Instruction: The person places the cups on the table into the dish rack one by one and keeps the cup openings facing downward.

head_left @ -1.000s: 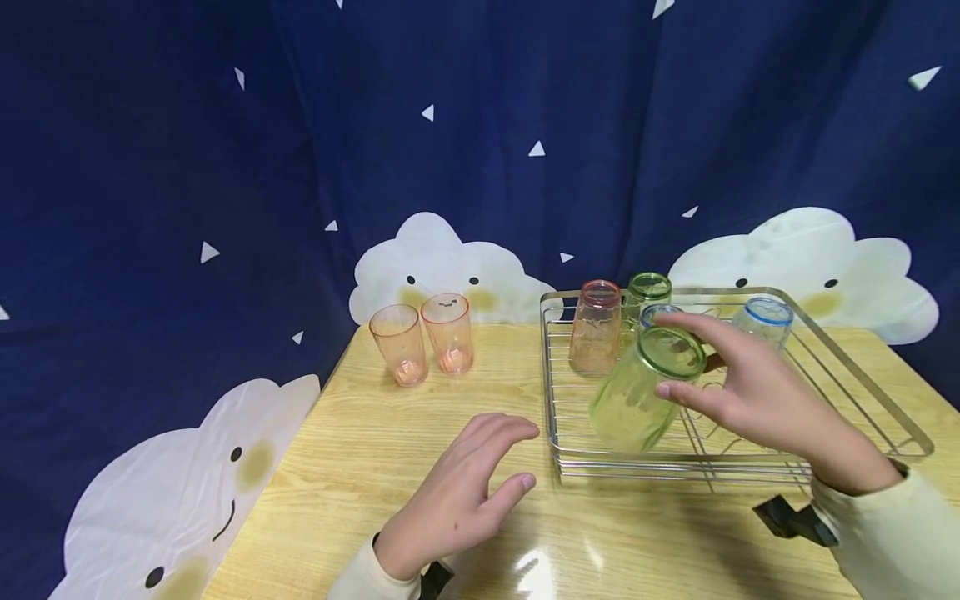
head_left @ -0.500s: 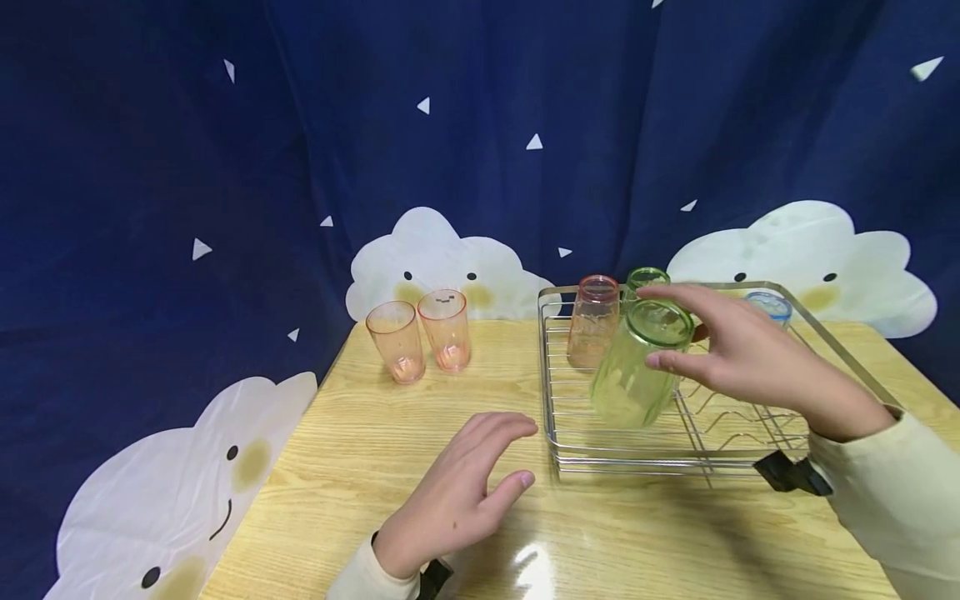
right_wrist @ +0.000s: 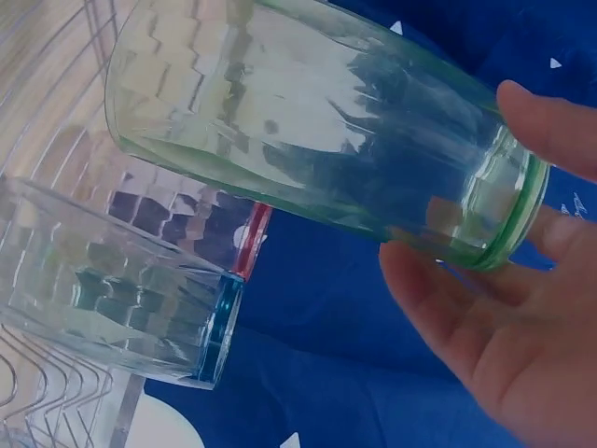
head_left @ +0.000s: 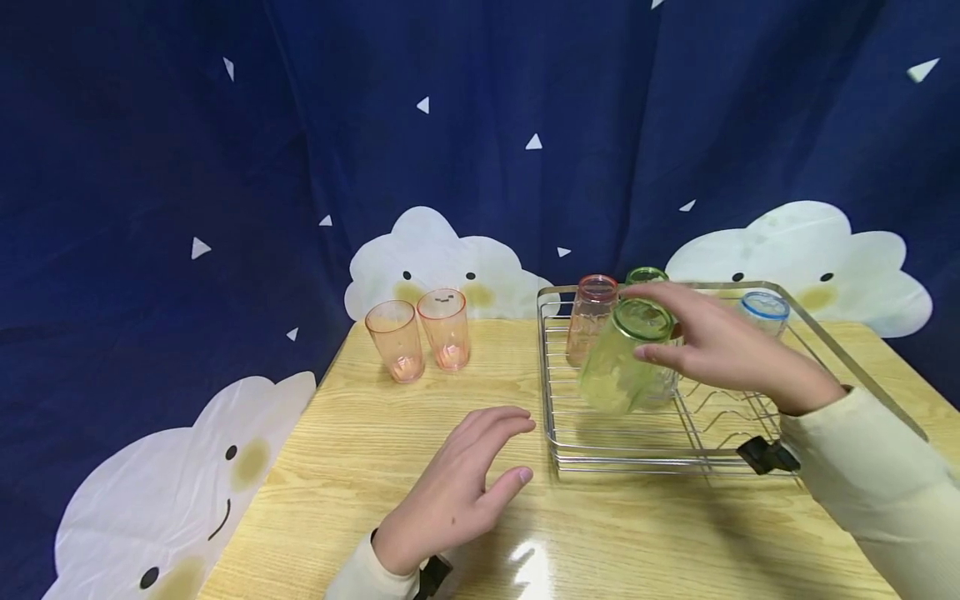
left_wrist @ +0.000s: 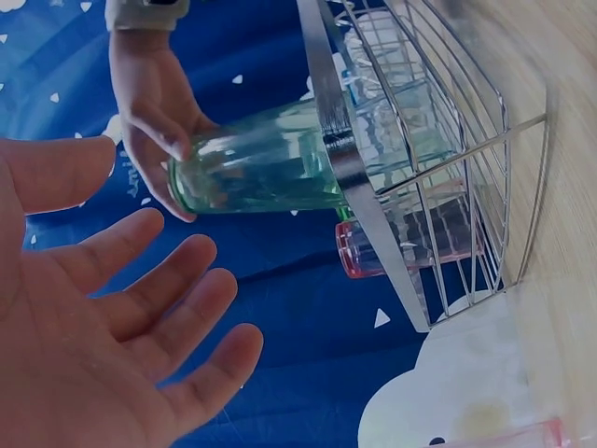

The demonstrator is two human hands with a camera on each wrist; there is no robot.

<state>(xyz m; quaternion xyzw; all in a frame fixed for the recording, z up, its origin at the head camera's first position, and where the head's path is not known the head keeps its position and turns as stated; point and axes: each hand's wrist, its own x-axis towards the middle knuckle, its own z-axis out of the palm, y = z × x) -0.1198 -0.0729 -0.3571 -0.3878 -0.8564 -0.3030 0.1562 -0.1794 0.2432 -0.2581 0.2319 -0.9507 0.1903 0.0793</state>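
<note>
Standing on the bench (head_left: 337, 467) left of the frame's centre are two orange cups (head_left: 396, 343); the left hand (head_left: 459, 490) hangs at lower centre, fingers loosely spread; right of centre, a tilted green cup (head_left: 624, 371) is over the wire rack (head_left: 835, 351), its upper end pinched by the right hand (head_left: 716, 343); a blue-ringed cup (head_left: 765, 311) stands farther right.

No words or numbers can be read here. The big blue curtain (head_left: 480, 167) on the far side has some thin, pale writing (left_wrist: 136, 175) in the left wrist view, but it is too blurry. The right wrist view shows little white squiggles (right_wrist: 577, 204) on the curtain, too small to read. Far left, tiny dark marks (head_left: 446, 298) show at a pink cup's rim; I can't tell if they are letters.
</note>
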